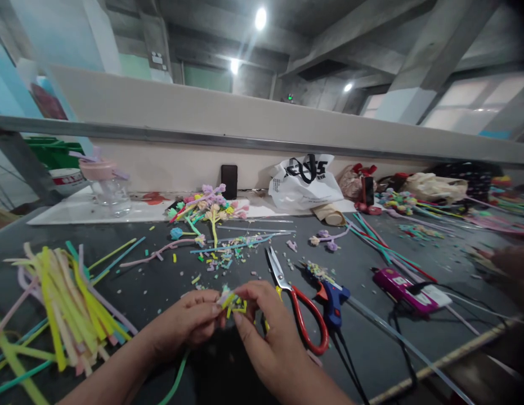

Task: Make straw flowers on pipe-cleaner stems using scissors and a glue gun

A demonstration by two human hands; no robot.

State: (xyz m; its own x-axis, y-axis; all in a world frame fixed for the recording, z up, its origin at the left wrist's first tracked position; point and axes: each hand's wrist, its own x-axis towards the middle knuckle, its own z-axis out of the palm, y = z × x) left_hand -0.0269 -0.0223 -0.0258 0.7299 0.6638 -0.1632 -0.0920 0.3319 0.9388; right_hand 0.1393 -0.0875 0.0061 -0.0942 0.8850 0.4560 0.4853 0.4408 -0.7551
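Both hands, left and right, pinched a small yellow flower between fingertips above the desk's near edge, scissors and a glue gun just right, stems heaped left.

- Left hand and right hand meet near centre, fingertips pinching a small yellow-and-pastel pipe-cleaner piece.
- Red-handled steel scissors lie open just right of the right hand.
- Blue glue gun lies beside the scissors.
- Loose bundle of yellow, pink and teal pipe cleaners lies at near left.
- White plastic bag with black print stands far, against the wall.
- Dark grey tabletop carries scattered coloured offcuts.
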